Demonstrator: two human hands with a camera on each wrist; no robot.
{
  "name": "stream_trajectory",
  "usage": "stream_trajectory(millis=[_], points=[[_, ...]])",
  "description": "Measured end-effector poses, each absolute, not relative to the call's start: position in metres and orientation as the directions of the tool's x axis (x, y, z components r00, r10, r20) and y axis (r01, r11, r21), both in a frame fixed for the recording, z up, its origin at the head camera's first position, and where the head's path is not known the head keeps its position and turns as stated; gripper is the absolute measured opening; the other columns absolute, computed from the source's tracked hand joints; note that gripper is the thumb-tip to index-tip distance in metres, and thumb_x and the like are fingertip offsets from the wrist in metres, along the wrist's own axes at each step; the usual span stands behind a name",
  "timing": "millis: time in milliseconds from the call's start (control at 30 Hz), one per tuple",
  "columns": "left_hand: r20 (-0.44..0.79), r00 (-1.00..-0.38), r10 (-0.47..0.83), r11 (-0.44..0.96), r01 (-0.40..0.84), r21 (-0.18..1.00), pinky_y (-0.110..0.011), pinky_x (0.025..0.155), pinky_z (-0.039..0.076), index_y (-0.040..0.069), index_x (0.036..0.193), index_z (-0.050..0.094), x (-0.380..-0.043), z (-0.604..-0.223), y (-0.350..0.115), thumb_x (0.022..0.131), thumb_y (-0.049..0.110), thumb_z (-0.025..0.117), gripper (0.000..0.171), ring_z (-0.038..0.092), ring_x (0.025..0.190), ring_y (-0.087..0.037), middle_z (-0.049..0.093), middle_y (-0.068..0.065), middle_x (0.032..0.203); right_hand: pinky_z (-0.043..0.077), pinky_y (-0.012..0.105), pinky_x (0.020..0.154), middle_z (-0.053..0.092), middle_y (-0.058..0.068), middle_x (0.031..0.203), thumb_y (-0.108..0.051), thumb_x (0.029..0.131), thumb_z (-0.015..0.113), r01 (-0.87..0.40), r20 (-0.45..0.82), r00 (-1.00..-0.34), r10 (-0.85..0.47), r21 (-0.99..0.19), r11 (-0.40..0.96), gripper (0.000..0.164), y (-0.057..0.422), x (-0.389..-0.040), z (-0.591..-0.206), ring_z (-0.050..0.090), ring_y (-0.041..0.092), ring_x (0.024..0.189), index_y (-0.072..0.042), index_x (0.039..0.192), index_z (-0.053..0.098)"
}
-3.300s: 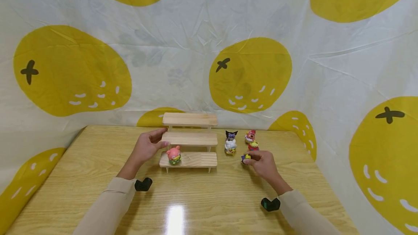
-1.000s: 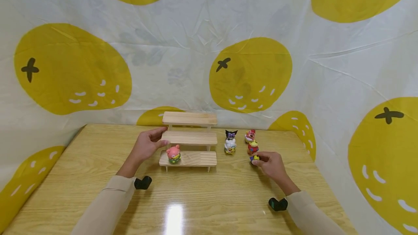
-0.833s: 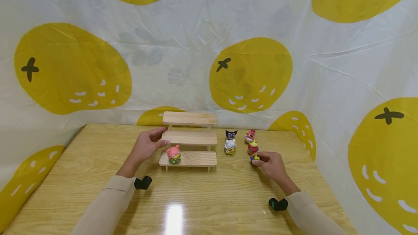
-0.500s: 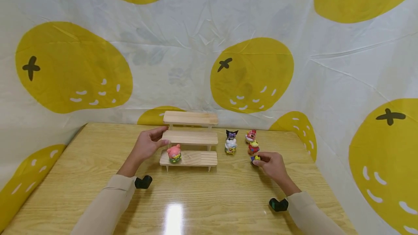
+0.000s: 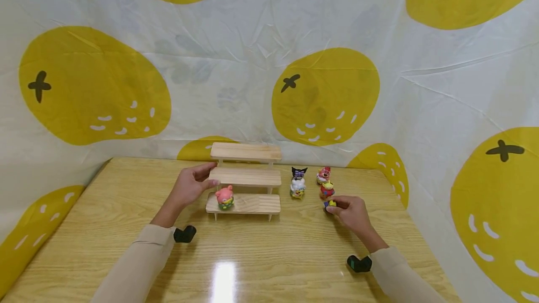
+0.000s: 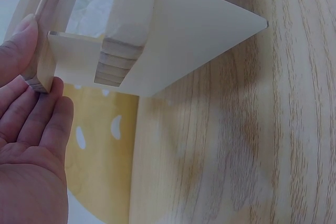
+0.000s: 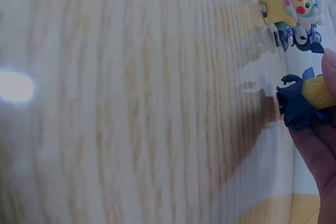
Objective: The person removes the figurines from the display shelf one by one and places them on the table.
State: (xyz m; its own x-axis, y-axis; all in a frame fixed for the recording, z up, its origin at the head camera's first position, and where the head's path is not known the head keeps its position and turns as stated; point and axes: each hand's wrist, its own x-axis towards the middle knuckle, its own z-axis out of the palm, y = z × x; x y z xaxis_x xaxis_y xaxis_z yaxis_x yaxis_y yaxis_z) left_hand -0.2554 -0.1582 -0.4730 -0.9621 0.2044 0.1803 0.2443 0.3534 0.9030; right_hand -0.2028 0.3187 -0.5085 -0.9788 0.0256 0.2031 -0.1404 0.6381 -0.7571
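My left hand [image 5: 189,190] grips the left end of the middle board of a three-tier wooden display stand [image 5: 246,177]. In the left wrist view, the thumb lies on one face of that board and the fingers on the other. A pink-headed figurine with a green body [image 5: 225,197] stands at the left of the lowest tier. Over on the right, my right hand [image 5: 351,212] pinches a small yellow and dark blue figurine [image 7: 300,100] at the table surface. Just behind it stands a figurine in red with a yellow-green top [image 5: 326,190].
A black-eared figurine [image 5: 299,173] and a white figurine with yellow [image 5: 297,189] stand between the stand and my right hand. A pink and red figurine [image 5: 323,175] stands farther back. The wooden table [image 5: 261,261] meets a hanging cloth [image 5: 236,83] printed with yellow fruit.
Since the oldest frame, my right hand has shifted slightly right with the yellow and dark blue figurine. Over the last second both hands have stayed put; the head view drifts a little.
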Motion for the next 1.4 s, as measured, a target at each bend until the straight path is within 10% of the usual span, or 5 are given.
stream_trajectory(millis=[1033,1400], points=[[0.186,-0.962,0.202,0.364,0.250,0.897,-0.048,0.111,0.051,0.002,0.149,0.056,-0.2568,-0.4732,-0.1574,0.096,0.012,0.076,0.058,0.055,0.141,-0.037,0.056,-0.017,0.153,0.057,0.010,0.075,0.079,0.022,0.107,0.000,0.089,0.079,-0.132,0.193,-0.981,0.030,-0.770,0.625,0.022,0.3223,-0.2038,-0.5139,0.067,-0.008,0.086,0.003,0.111,0.080],[0.186,-0.962,0.202,0.361,0.249,0.899,-0.047,0.110,0.052,0.003,0.149,0.057,-0.2567,-0.4721,-0.1571,0.096,0.011,0.076,0.058,0.056,0.141,-0.037,0.057,-0.017,0.153,0.055,0.008,0.075,0.079,0.022,0.109,-0.002,0.091,0.078,-0.091,0.149,-0.988,0.033,-0.749,0.657,0.022,0.3216,-0.2042,-0.5116,0.073,0.014,0.094,0.003,0.113,0.079]])
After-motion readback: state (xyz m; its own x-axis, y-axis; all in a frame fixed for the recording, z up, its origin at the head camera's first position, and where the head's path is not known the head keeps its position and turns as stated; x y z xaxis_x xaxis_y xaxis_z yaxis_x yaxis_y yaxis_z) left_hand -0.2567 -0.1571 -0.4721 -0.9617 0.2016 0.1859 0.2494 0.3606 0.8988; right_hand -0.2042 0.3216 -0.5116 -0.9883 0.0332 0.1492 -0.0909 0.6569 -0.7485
